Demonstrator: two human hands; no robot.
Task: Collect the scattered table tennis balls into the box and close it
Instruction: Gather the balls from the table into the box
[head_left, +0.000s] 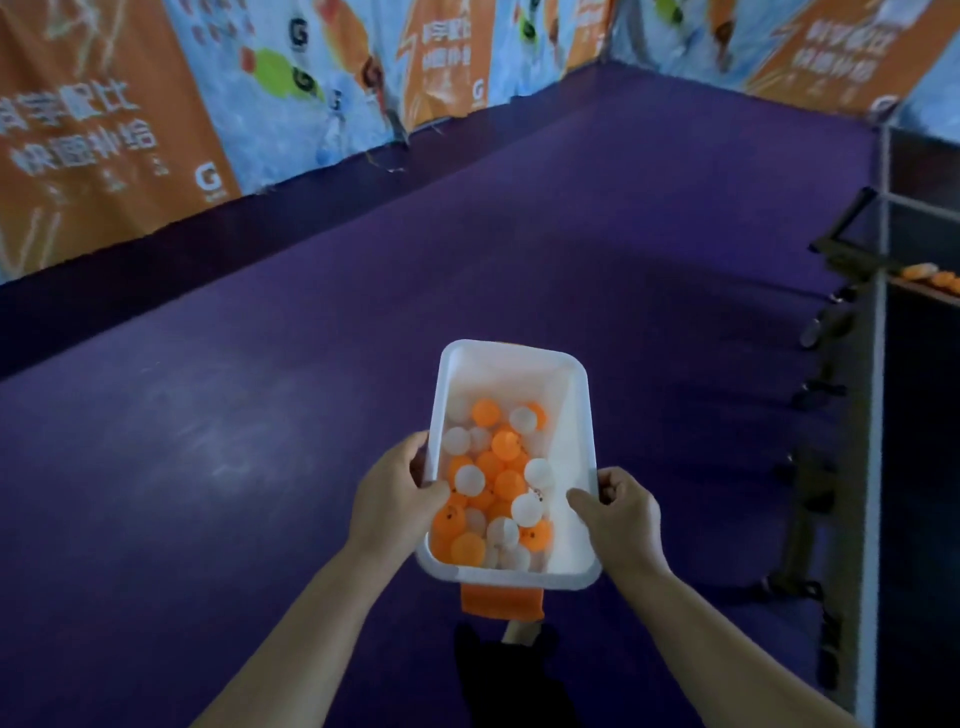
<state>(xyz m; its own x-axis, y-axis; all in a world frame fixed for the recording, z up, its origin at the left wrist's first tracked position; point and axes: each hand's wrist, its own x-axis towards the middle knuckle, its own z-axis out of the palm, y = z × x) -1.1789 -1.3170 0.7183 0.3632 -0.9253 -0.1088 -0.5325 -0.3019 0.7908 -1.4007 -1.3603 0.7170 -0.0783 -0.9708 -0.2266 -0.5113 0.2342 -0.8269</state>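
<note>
Box held in both hands over purple floor, lid off.
Left hand (395, 493) grips the left rim of the white box (519, 374), thumb hooked inside. Right hand (621, 514) grips the right rim the same way, fingers curled outside. Orange and white balls (498, 483) are piled in the near half. An orange piece (501, 603) shows under the near end. Floor (260, 415) beyond, more orange balls (930, 275) on the bench (924, 364) at right, printed banners (130, 130) at the back.

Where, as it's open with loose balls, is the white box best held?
By its long-side rims, from both sides, like the left hand and right hand here: the white box is open-topped, so staying level keeps the balls in.
</note>
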